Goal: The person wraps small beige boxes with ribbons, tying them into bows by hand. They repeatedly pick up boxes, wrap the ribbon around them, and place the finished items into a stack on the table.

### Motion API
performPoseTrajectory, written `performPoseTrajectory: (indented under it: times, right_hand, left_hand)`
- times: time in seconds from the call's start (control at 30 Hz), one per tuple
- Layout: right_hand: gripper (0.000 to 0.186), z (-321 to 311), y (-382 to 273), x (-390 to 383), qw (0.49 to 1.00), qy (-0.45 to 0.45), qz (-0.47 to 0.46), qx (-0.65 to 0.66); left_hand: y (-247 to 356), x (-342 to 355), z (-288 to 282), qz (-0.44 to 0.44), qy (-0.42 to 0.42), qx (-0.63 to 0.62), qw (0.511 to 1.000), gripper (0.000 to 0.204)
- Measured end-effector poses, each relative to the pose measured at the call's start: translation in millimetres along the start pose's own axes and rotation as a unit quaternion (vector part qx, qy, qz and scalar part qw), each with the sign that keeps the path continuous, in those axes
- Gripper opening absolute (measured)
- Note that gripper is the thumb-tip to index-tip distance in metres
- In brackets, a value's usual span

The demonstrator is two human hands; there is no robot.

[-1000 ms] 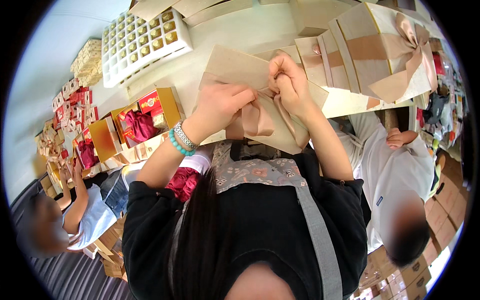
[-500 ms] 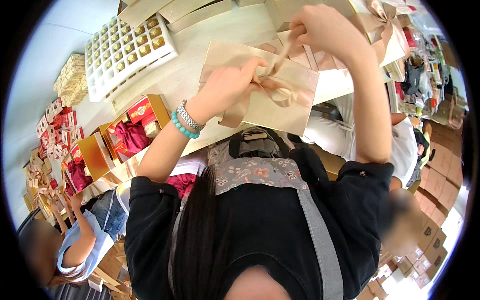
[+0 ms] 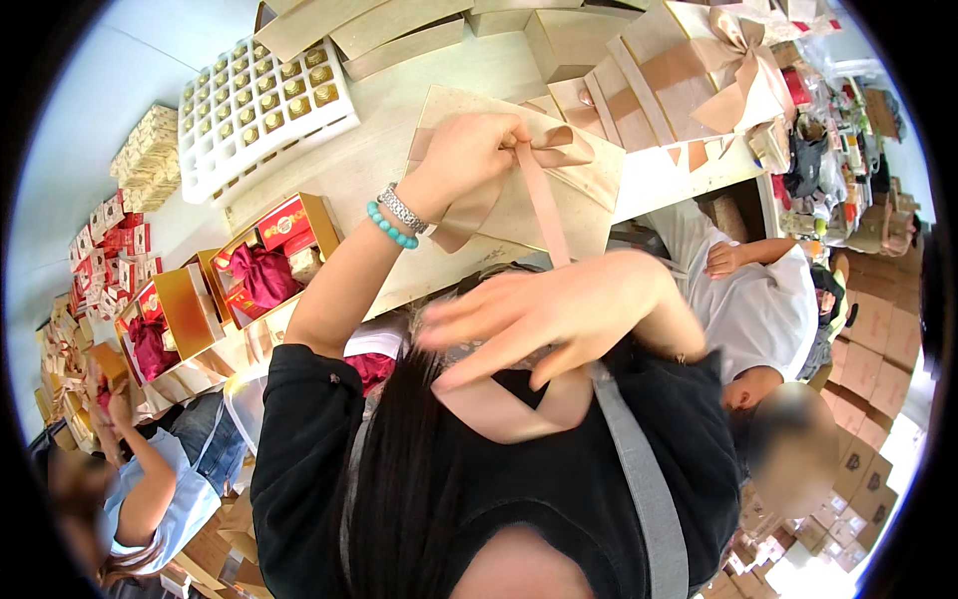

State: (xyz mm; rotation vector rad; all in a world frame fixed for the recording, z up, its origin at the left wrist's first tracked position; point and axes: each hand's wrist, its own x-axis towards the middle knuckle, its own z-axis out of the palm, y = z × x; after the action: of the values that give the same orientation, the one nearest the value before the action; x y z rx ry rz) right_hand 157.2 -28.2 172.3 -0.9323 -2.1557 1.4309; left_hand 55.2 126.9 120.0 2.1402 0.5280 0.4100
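Note:
A flat beige gift box (image 3: 589,195) lies on the pale table (image 3: 399,140) in front of me, with a tan ribbon (image 3: 544,205) tied across it into a bow. My left hand (image 3: 474,160), with a silver and a turquoise bracelet on the wrist, pinches the ribbon at the bow's knot. My right hand (image 3: 559,309) is close to the camera and blurred, fingers partly spread. One ribbon tail runs taut from the bow down to it and ends in its grip.
A white compartment tray (image 3: 254,105) of gold pieces sits at the back left. Open red-and-gold gift boxes (image 3: 274,245) line the left edge. Beribboned beige boxes (image 3: 699,70) stack at the back right. A person in white (image 3: 763,299) sits to the right, another in light blue (image 3: 150,489) at lower left.
My right hand has come down from above the box toward the camera, drawing a ribbon tail out straight. My left hand stays at the bow.

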Motion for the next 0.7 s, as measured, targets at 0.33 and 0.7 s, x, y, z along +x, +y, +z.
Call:
performPoseTrajectory:
  times: [0.33, 0.7]
  right_hand:
    - [0.037, 6.0, 25.2, -12.3, 0.800, 0.402, 0.325, 0.305]
    - [0.018, 20.2, 40.8, -5.0, 0.798, 0.470, 0.239, 0.293]
  left_hand:
    - [3.6, -2.8, 3.0, -0.048, -0.001, -0.014, 0.999, 0.015]
    - [1.9, -1.6, 4.0, -0.047, -0.008, -0.028, 0.998, 0.013]
